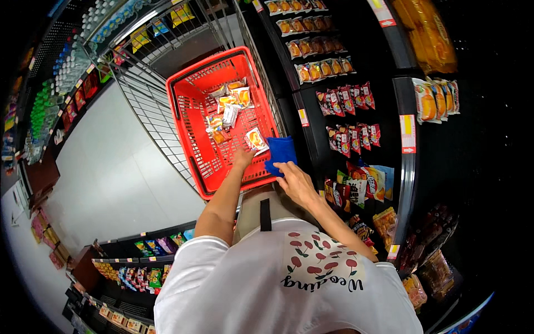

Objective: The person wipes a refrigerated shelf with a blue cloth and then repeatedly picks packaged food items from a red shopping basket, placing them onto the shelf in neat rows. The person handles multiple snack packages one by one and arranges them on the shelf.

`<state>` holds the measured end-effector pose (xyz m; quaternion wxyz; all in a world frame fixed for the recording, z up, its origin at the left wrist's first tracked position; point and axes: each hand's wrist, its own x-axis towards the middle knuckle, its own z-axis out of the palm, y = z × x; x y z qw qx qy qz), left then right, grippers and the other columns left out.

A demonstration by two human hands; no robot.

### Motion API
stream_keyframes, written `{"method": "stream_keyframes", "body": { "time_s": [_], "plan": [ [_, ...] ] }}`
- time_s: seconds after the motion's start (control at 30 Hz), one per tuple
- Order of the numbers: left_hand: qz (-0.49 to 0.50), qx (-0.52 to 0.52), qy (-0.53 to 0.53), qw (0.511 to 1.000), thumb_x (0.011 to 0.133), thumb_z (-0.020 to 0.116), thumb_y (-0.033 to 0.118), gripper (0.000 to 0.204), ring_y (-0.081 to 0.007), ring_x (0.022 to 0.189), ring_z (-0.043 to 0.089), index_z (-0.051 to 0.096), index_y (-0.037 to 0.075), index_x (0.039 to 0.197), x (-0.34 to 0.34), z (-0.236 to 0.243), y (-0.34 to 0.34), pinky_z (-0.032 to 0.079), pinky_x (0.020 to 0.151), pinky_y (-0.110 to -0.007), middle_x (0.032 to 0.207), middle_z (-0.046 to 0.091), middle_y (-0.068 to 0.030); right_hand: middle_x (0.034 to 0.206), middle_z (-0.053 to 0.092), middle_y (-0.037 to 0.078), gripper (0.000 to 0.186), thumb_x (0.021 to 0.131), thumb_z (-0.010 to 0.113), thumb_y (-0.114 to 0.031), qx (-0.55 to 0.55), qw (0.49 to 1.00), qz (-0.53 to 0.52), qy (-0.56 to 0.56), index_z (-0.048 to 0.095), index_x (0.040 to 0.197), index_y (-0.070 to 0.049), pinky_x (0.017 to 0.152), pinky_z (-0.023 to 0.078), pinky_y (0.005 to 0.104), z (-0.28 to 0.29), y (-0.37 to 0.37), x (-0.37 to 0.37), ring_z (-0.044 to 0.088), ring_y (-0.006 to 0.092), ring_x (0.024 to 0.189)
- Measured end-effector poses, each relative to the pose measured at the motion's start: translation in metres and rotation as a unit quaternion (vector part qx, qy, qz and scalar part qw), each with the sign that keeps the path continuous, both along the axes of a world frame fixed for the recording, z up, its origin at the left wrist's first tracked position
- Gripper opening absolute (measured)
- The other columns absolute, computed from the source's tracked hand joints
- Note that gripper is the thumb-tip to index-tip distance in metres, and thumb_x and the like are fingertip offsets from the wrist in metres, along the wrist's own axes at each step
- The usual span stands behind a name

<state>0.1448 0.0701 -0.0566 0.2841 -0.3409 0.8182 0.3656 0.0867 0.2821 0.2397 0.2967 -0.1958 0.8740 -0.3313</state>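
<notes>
A red plastic basket sits in a metal shopping cart, holding several wrapped snacks. Low in the basket, my left hand has its fingers closed on the lower edge of a white-and-orange snack packet. My right hand grips the lower part of a blue cloth at the basket's right rim, beside that packet; some fingertips are partly hidden by the cloth.
Shelves of packaged cakes and snacks run close along the right. Bottles and bags fill a curved shelf at upper left. More snack shelves stand at lower left. Pale floor lies left of the cart.
</notes>
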Motion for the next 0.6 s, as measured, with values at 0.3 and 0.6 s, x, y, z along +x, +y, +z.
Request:
{"method": "stream_keyframes", "body": {
  "time_s": [0.3,0.6],
  "plan": [
    [0.181,-0.001,-0.048,0.982,0.074,0.084,0.053,0.070,-0.0399,0.095,0.074,0.075,-0.007,0.108,-0.003,-0.081,0.041,0.058,0.084,-0.046,0.105,0.075,-0.0265,0.104,0.063,0.018,0.033,0.095,0.066,-0.010,-0.020,0.999,-0.011,-0.037,0.062,0.127,-0.005,0.084,0.053,0.0480,-0.004,-0.017,0.008,0.064,0.0393,0.100],
    [0.396,0.227,-0.065,0.887,0.083,0.085,0.020,0.026,-0.0178,0.056,0.065,0.068,0.001,0.089,-0.035,-0.058,0.021,0.053,0.042,-0.031,0.076,0.070,-0.0100,0.104,0.064,0.017,0.027,0.094,0.067,-0.009,-0.014,0.999,-0.026,-0.026,0.065,0.121,-0.004,0.084,0.054,0.0476,-0.014,-0.006,0.011,0.065,0.0387,0.099]
  ]
}}
